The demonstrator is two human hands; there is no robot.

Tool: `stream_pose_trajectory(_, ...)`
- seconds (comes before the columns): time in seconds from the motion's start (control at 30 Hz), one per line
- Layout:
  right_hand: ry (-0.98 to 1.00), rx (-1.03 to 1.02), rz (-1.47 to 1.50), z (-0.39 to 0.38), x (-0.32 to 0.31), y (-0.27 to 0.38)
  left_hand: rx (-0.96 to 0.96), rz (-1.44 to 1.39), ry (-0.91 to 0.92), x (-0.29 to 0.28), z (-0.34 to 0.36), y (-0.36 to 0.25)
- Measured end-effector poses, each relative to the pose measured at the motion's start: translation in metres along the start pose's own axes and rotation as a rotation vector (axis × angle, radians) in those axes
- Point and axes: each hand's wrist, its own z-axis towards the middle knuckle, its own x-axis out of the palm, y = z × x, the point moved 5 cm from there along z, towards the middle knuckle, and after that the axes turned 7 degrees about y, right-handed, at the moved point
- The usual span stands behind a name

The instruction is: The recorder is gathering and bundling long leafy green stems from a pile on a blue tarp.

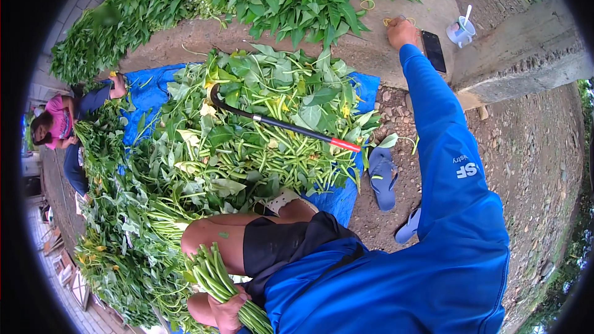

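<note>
My left hand (228,309) is wrapped round a bundle of long green stems (213,272) at the bottom of the view, by my bent leg. My right hand (401,32) is stretched out to the concrete ledge, its fingers closed on yellow rubber bands (391,22). Just right of it lies a black phone (434,49), with a white mug (461,31) holding a spoon beyond. A long-handled curved sickle (284,125) with a red grip end rests on cut stems and leaves (260,167) between my hands.
At left a person (59,120) in pink sits among leafy greens on a blue tarp (365,93). Piled greens (260,0) cover the upper ledge. Blue flip-flops (382,179) lie on the gravel at right, near a concrete post (520,55).
</note>
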Motion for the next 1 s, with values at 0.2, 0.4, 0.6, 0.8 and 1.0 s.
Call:
stream_pose_trajectory(0.2, -0.026, 0.159, 0.219, 0.04, -0.014, -0.013, -0.014, 0.003, -0.021, -0.003, 0.0, 0.003)
stream_pose_trajectory(0.4, -0.084, 0.181, 0.449, 0.072, -0.046, -0.017, 0.004, 0.002, 0.014, 0.008, -0.001, -0.003)
stream_pose_trajectory(0.6, -0.103, 0.146, 0.497, 0.096, -0.071, -0.019, 0.027, 0.004, 0.004, 0.007, 0.0, 0.0)
stream_pose_trajectory(0.8, -0.139, -0.167, 0.647, -0.024, -0.099, 0.068, 0.018, 0.024, 0.101, 0.019, -0.012, -0.016)
stream_pose_trajectory(1.0, 1.144, -0.546, 1.121, -0.355, -0.03, 0.247, 0.03, 0.12, 0.041, 0.003, -0.031, -0.013)
